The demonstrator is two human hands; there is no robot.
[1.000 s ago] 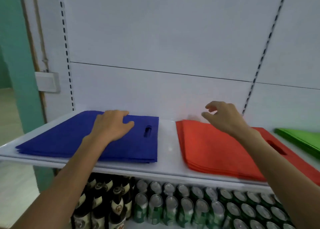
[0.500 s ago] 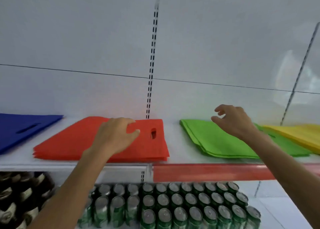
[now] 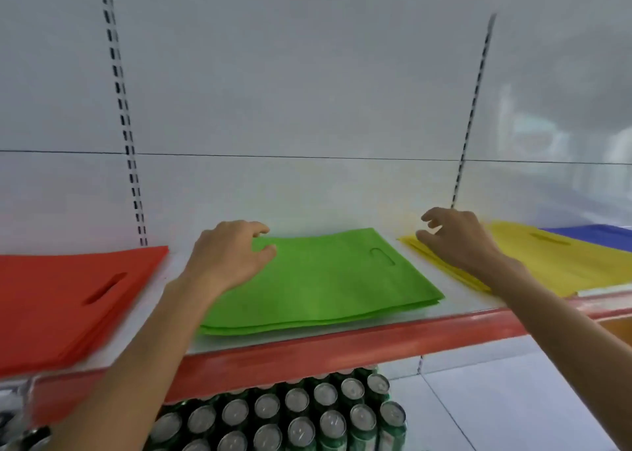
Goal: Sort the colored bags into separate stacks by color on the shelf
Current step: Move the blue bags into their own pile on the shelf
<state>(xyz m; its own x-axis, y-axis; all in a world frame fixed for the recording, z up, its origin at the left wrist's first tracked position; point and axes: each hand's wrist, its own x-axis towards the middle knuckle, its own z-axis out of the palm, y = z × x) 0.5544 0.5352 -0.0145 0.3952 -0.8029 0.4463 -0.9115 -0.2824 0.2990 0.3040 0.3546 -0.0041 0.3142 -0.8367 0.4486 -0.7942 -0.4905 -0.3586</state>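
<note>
Flat fabric bags lie in stacks along the white shelf [image 3: 458, 300]. A red stack [image 3: 65, 300] is at the left, a green stack [image 3: 325, 283] in the middle, a yellow stack [image 3: 561, 262] at the right, and a blue bag [image 3: 595, 237] shows at the far right edge behind the yellow. My left hand [image 3: 229, 259] hovers over the green stack's back left corner, fingers loosely curled, holding nothing. My right hand [image 3: 451, 238] hangs over the yellow stack's left end, fingers loosely bent and empty.
The shelf has a red front strip [image 3: 342, 351]. Below it stand rows of green drink cans [image 3: 307, 413]. White back panels with slotted uprights [image 3: 123, 115] rise behind the stacks. An orange box edge [image 3: 615, 327] shows at lower right.
My view and both hands have shifted right along the shelf: from blue and red stacks, past red and green, to green and yellow. Both hands stay empty.
</note>
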